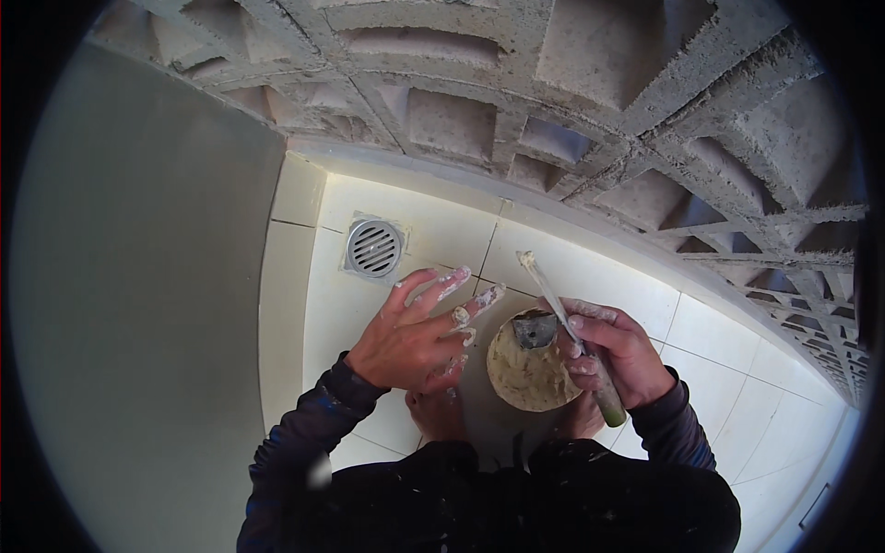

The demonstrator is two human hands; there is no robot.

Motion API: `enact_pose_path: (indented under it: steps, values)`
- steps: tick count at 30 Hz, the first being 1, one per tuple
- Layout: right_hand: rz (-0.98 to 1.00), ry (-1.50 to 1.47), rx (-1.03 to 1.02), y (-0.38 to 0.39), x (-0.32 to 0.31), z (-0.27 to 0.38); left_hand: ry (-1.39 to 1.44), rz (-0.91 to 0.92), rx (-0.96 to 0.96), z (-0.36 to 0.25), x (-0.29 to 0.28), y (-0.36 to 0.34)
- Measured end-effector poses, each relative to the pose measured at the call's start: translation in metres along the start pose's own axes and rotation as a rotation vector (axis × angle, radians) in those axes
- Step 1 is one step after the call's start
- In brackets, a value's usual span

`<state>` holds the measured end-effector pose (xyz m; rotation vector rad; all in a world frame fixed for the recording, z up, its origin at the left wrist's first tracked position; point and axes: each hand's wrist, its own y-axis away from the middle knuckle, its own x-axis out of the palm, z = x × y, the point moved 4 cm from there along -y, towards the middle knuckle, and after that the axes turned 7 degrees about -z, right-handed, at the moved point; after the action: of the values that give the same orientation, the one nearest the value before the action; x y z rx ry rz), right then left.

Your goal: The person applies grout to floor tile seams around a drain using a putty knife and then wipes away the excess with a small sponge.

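Slim tool (556, 302) with a pale, translucent shaft and a darker, greenish handle end sits in the right hand (608, 352), at the 3 o'clock side of a round tub (491, 383) on the floor. Its tip, which carries a dab of beige matter, points toward 11 o'clock, while the handle end sticks out below the palm toward 6 o'clock. The right hand is closed round it, thumb on one side and curled fingers on the other, with pale smears on the skin. Beige paste (535, 376) fills much of the tub, and a dark grey metal blade (535, 330) shows at the tub's 12 o'clock side; whether it joins another part is hidden. The left hand (419, 341) is raised between 9 and 10 o'clock of the tub, fingers spread and loosely bent, grasping nothing visible; paste coats its fingertips, with a lump on one finger. At 10 o'clock from the tub, a round slotted drain (376, 247) is set in the cream floor tiles (572, 276). Bare feet (437, 415) show at 8 o'clock and near 4 o'clock. A patterned block wall (442, 120) spans 12 to 2 o'clock, and a smooth grey wall (147, 276) stands at 9 o'clock.
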<state>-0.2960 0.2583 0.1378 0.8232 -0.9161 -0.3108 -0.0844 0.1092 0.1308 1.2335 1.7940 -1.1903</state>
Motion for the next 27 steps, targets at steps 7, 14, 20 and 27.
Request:
enact_pose_path:
  steps: [7, 14, 20, 27]
  values:
    - [0.049, 0.411, -0.127, 0.002, 0.0, -0.004, 0.51, -0.183, -0.167, 0.019, -0.005, 0.013]
    - [0.058, 0.758, -0.301, -0.004, -0.001, -0.01, 1.973, -0.444, -0.704, 0.008, 0.036, 0.01]
    - [0.069, 0.847, -0.424, 0.003, 0.001, -0.006, 1.466, -0.362, -0.661, 0.016, 0.038, 0.017]
    - [0.062, 0.803, -0.409, 0.013, 0.011, -0.004, 1.363, -0.407, -0.656, 0.023, 0.035, 0.026]
